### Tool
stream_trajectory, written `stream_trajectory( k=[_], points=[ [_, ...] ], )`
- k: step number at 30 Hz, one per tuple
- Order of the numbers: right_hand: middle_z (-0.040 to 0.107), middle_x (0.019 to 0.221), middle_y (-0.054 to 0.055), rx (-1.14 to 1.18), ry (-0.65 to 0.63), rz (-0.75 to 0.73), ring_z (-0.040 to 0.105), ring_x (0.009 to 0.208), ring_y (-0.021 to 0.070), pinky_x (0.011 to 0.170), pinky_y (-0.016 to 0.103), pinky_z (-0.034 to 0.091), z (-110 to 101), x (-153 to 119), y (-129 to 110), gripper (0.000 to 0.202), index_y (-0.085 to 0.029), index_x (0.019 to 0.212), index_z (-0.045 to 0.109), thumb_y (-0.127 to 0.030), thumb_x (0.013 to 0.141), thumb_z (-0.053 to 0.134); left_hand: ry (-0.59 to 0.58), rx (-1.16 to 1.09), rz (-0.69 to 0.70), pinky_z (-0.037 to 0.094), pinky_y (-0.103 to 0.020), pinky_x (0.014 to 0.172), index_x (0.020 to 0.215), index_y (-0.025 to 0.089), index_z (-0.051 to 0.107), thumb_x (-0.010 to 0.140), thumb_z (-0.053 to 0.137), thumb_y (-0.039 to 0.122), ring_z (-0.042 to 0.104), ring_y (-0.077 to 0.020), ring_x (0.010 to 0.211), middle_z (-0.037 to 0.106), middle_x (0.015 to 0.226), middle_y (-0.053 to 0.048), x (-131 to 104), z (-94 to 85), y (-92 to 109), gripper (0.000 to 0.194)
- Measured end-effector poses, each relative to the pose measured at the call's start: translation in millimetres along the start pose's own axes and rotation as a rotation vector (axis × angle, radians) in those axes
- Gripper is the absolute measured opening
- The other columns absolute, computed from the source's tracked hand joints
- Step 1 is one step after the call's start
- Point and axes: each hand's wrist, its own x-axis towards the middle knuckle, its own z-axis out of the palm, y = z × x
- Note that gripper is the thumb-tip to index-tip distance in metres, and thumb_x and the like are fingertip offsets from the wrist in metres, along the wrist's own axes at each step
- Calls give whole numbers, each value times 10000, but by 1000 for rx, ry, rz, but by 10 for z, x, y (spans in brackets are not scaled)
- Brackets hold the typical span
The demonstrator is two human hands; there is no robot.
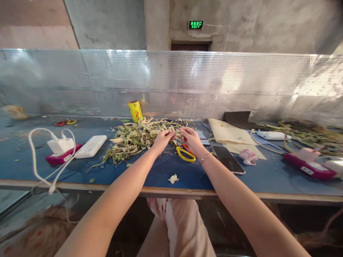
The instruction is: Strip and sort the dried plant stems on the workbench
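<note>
My left hand (163, 140) is closed in a pinch at the right side of a heap of dried, pale green plant stems and leaves (136, 139). Close beside it, my right hand (190, 138) pinches too, with a bracelet on its wrist. The fingertips of both hands nearly meet. Whatever lies between them is too small to make out. Below the right hand are scissors with yellow and red handles (185, 154), their blades hidden. A pale scrap (173, 178) lies near the table's front edge.
A yellow tube (135, 110) stands behind the heap. At left are red-and-yellow scissors (65, 122), a magenta power strip (53, 159) with cables and a white power bank (91, 146). At right are a phone (229, 160), a pink figure (248, 157), cardboard (230, 132) and another power strip (309, 166).
</note>
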Motion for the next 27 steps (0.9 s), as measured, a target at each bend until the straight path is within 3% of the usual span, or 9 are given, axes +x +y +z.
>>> stream_trajectory(
  k=[8, 14, 19, 27],
  points=[
    [424, 471, -76, -142, -28, 6, 359, 420, 44, 432, 207, 277, -15, 5, 43, 283, -178, 659, 522, -412, 579, 659, -49, 150, 39, 396, -239, 611, 650, 141, 572, 707, 541, 468, 511, -109, 576, 548, 558, 14, -21, -16, 15, 334],
    [410, 475, -77, -221, -17, -52, 361, 400, 53, 404, 210, 270, -21, 19, 72, 211, -195, 669, 484, -370, 642, 599, -73, 72, 45, 423, -243, 604, 709, 156, 532, 680, 591, 412, 528, -105, 563, 541, 570, 28, -57, 13, 81, 264],
    [492, 607, -59, -215, -30, -71, 367, 420, 40, 408, 204, 294, -14, 28, 91, 279, -200, 843, 543, -402, 656, 584, -87, 43, 21, 431, -248, 611, 712, 161, 488, 648, 626, 401, 530, -96, 554, 528, 568, 43, -57, 18, 92, 284],
    [497, 523, -43, -229, -70, -68, 373, 436, 63, 426, 216, 300, -8, 29, 115, 331, -189, 839, 614, -452, 640, 603, -98, -46, 9, 418, -240, 596, 688, 160, 469, 578, 682, 410, 508, -77, 525, 521, 549, 57, -66, 22, 107, 347]
  ],
)
